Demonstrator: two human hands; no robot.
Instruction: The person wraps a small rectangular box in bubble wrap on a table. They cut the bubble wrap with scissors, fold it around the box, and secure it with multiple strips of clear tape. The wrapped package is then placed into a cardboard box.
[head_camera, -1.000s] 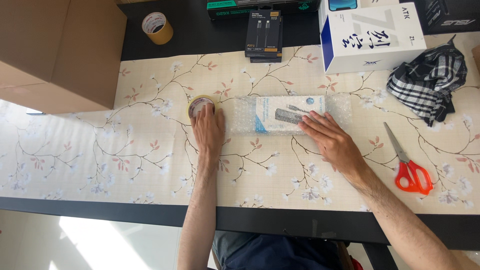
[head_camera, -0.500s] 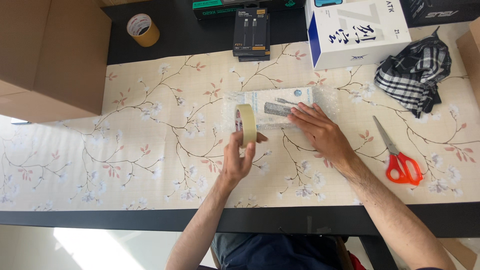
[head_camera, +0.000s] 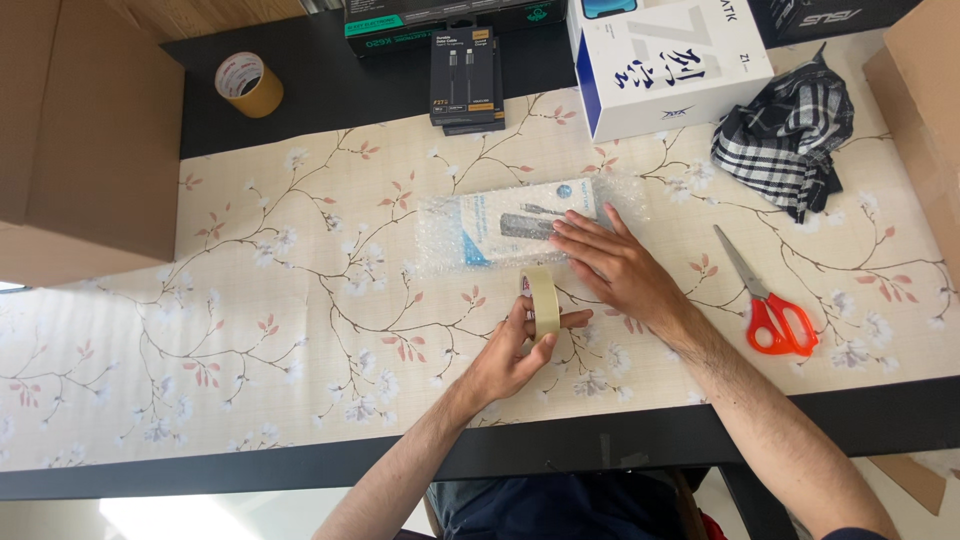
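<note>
— Since a second ago the roll of clear tape (head_camera: 543, 301) has come up off the floral table covering (head_camera: 300, 300); back then it lay flat under the left hand (head_camera: 510, 355) beside the package, and half a second ago it was already lifted on edge. Where is it now?

— Held upright on its edge just in front of the bubble-wrapped package (head_camera: 520, 225), near its lower right corner. The left hand is clenched around the roll, thumb on one side and fingers through and over the ring.

— And the other hand?

— The right hand (head_camera: 615, 265) lies flat with fingers spread, pressing on the right end of the package. It grasps nothing; the palm just rests on the wrap. Inside the wrap shows a white and blue retail box with a dark device pictured on it.

— What surrounds them?

— Red-handled scissors (head_camera: 765, 300) lie to the right of the right forearm, apart from it. Beyond them sits a crumpled black-and-white checked cloth (head_camera: 790, 140), beside a white and blue carton (head_camera: 670, 65). Two small black cable packs (head_camera: 467, 88) lie at the far edge, a roll of brown packing tape (head_camera: 248, 84) stands further left on the dark tabletop, and a cardboard box (head_camera: 80, 130) fills the left corner.
</note>
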